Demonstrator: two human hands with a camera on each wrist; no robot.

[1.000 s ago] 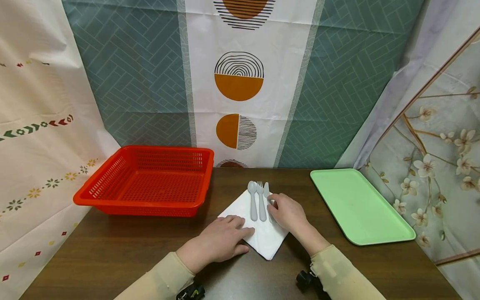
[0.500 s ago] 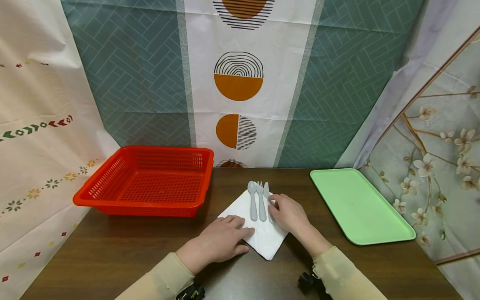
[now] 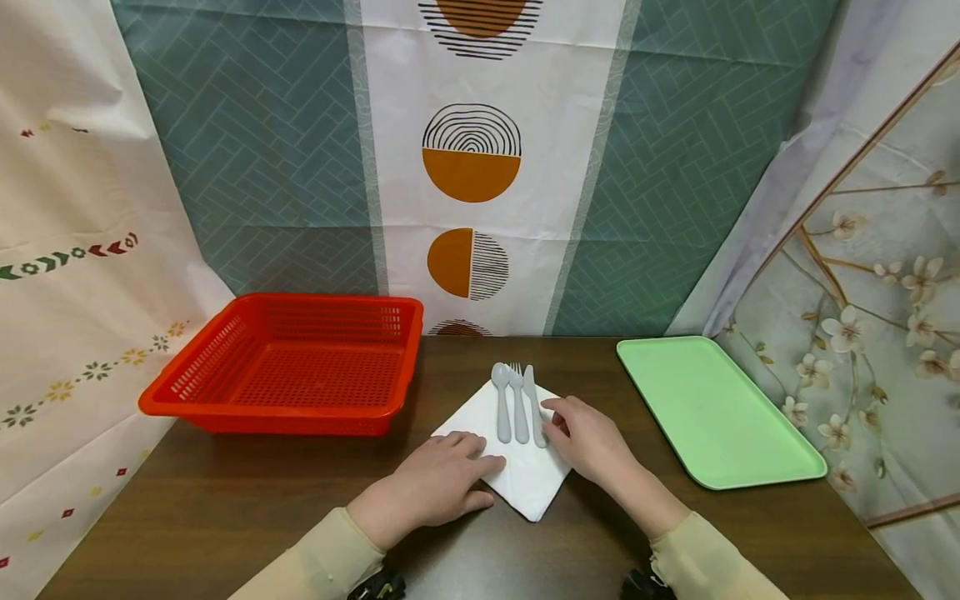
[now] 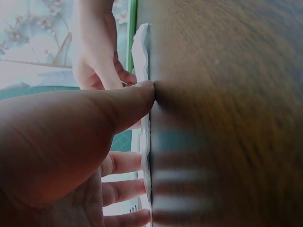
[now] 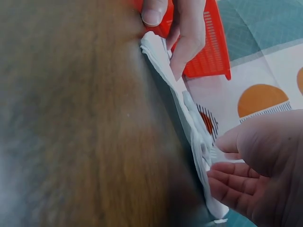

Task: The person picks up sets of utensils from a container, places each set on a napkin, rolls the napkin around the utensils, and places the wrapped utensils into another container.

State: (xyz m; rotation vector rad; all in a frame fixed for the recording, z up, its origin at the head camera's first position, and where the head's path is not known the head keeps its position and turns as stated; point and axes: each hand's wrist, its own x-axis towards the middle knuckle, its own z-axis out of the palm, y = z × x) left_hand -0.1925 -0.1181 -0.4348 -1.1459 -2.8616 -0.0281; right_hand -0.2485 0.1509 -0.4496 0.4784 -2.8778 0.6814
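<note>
A folded white napkin (image 3: 528,492) lies cornerwise on the dark wooden table. On it, side by side, are a grey spoon (image 3: 502,412), a grey fork (image 3: 519,412) and a grey knife (image 3: 536,412). My left hand (image 3: 435,479) rests on the napkin's near left edge with fingers spread. In the left wrist view its thumb (image 4: 128,104) touches down by the napkin's edge. My right hand (image 3: 588,437) hovers at the napkin's right side, loosely bent fingertips just right of the knife. The right wrist view shows nothing between its thumb and fingers (image 5: 232,179).
A red perforated plastic basket (image 3: 322,421) stands at the back left. At the right lies a light green tray (image 3: 720,417). A patterned cloth (image 3: 480,267) hangs behind the table, and a floral cloth (image 3: 847,392) borders the right side.
My right hand has drawn slightly right and nearer to me, off the knife, which now shows whole. My left hand, napkin, spoon and fork keep their places; the head view has shifted slightly.
</note>
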